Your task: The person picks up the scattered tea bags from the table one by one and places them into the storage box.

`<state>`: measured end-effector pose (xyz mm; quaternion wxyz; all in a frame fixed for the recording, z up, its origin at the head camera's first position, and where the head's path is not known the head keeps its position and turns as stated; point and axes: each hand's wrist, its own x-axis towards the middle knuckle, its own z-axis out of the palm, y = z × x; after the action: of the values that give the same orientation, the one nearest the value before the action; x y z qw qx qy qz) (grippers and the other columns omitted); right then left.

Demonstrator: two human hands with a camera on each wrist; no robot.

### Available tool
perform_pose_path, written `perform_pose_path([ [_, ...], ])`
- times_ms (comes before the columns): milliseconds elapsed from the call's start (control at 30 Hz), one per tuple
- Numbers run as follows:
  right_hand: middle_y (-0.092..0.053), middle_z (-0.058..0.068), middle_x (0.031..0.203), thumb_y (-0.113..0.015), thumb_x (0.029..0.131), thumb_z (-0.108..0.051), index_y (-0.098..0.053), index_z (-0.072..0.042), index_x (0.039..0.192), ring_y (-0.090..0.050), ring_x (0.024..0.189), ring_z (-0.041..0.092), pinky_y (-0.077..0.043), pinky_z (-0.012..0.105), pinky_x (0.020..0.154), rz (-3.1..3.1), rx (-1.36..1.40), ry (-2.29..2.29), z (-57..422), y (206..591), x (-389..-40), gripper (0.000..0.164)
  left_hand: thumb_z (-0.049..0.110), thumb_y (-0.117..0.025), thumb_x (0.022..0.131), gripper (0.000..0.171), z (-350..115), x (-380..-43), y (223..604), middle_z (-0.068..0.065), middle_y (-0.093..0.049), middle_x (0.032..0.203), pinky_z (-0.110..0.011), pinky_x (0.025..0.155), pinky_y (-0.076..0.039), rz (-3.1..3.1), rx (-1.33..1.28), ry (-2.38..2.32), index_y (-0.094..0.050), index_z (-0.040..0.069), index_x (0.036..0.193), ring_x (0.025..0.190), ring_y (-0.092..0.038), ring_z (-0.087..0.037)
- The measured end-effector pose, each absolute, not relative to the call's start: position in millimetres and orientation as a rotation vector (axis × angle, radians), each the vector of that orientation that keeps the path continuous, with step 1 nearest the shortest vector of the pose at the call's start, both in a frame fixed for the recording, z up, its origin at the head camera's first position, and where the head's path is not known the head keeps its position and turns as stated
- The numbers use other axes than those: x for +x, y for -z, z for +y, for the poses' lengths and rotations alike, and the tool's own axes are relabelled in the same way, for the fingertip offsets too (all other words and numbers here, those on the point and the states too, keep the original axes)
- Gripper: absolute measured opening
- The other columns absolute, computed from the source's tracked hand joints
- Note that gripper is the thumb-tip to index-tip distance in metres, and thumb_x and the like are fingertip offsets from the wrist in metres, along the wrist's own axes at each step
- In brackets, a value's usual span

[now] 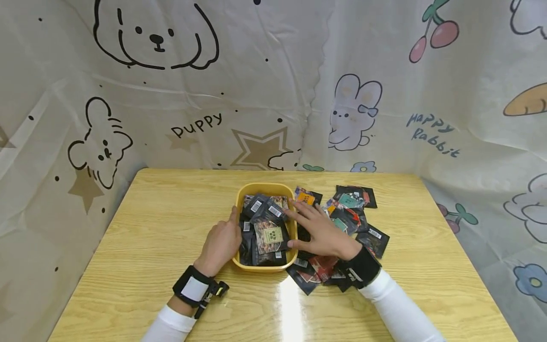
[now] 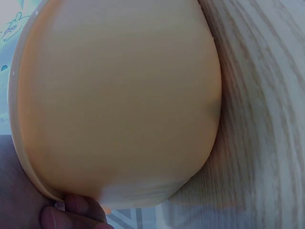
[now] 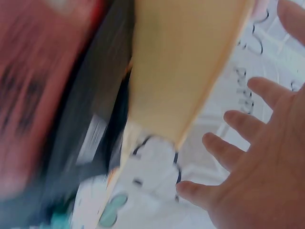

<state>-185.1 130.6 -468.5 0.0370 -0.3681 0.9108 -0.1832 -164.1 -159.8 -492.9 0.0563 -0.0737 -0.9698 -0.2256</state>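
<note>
Several tub packets (image 1: 272,235): head view only

1. Yellow rounded-rectangular plastic bin (image 1: 264,269), upright.
2. Black printed sachets (image 1: 272,236), several bearing white barcode labels, overlapping inside the bin.
3. Loose sachets (image 1: 373,240), some with red or green panels, strewn to the bin's right.

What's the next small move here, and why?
Probably move the right grip over the dark packet at the right edge of the pile and pinch it. That grip has its fingers spread at the bin's right rim and holds nothing, the left grip is at the opposite rim, and that packet looks mostly uncovered.
</note>
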Motion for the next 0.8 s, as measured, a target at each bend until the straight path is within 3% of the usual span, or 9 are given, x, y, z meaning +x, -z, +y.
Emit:
perform_pose_path([
  [200,-0.016,0.009,0.165,-0.078,0.074,-0.058,-0.022,-0.024,0.158,-0.019,0.151,0.035,-0.012,0.061,0.119,2.844,-1.062,0.493,160,473,-187,0.106,0.01,-0.05,0.096,0.056,-160,-164,492,-0.01,-0.058,0.06,-0.029,0.04,-0.033,-2.944,-0.202,0.695,-0.037,-0.007,0.147,0.045,-0.048,-0.016],
  [333,-0.018,0.012,0.164,-0.082,0.07,-0.056,-0.025,-0.02,0.157,-0.021,0.15,0.037,-0.015,0.064,0.116,2.793,-1.012,0.357,165,483,-183,0.11,0.01,-0.05,0.096,0.056,-160,-165,492,-0.009,-0.056,0.058,-0.028,0.04,-0.033,-2.951,-0.196,0.683,-0.036,-0.007,0.148,0.044,-0.047,-0.015],
  [433,-0.019,0.012,0.164,-0.077,0.076,-0.057,-0.033,-0.023,0.155,-0.019,0.15,0.038,-0.017,0.066,0.115,2.741,-0.987,0.264,164,491,-180,0.096,0.01,-0.05,0.096,0.056,-159,-165,492,-0.01,-0.057,0.059,-0.029,0.04,-0.034,-2.957,-0.196,0.673,-0.036,-0.007,0.148,0.044,-0.048,-0.016],
  [633,-0.039,0.015,0.155,-0.066,0.093,-0.03,-0.054,-0.023,0.142,-0.034,0.143,0.043,-0.03,0.067,0.108,2.851,-1.088,0.229,163,498,-179,0.051,0.011,-0.05,0.096,0.056,-159,-165,490,-0.011,-0.057,0.06,-0.03,0.041,-0.034,-2.96,-0.196,0.658,-0.037,-0.007,0.147,0.045,-0.048,-0.017],
  [800,-0.055,0.011,0.143,-0.061,0.096,-0.017,-0.063,-0.02,0.133,-0.048,0.134,0.038,-0.034,0.064,0.106,2.932,-1.154,0.239,171,493,-178,0.037,0.011,-0.049,0.097,0.056,-158,-165,490,-0.008,-0.054,0.058,-0.029,0.041,-0.033,-2.971,-0.201,0.681,-0.036,-0.007,0.148,0.044,-0.047,-0.016],
])
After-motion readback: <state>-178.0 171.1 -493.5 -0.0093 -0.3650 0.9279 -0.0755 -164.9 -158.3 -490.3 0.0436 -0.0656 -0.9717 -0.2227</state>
